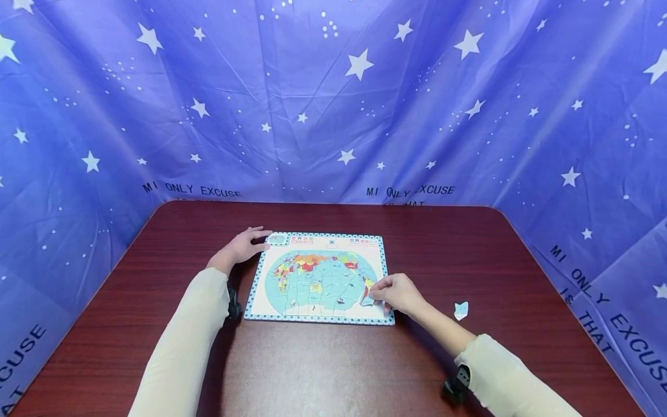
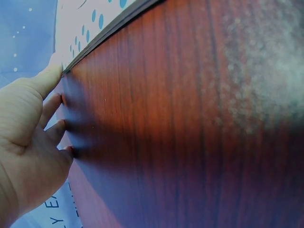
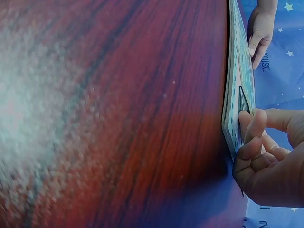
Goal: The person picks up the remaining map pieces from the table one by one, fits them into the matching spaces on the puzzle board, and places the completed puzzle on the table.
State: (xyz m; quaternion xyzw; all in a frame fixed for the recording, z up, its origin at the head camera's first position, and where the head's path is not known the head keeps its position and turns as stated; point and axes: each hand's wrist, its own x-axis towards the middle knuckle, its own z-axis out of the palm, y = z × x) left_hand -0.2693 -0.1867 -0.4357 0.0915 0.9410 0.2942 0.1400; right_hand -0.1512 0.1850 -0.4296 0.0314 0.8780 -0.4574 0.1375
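A world map jigsaw puzzle (image 1: 333, 284) with a dotted blue border lies flat on the table. At its upper left corner rests my left hand (image 1: 246, 244). In the left wrist view, that hand's (image 2: 33, 128) thumb touches the board's edge (image 2: 109, 31) while the fingers reach down to the table. My right hand (image 1: 400, 292) pinches a blue puzzle piece (image 1: 367, 300) over the lower right of the map. The piece looks tilted against the board in the right wrist view, partly hidden by the right hand's fingers (image 3: 256, 124).
One loose light blue puzzle piece (image 1: 461, 311) lies on the dark red wooden table (image 1: 312, 370), right of the board. Purple star-patterned cloth (image 1: 312, 87) hangs behind the table and along both sides.
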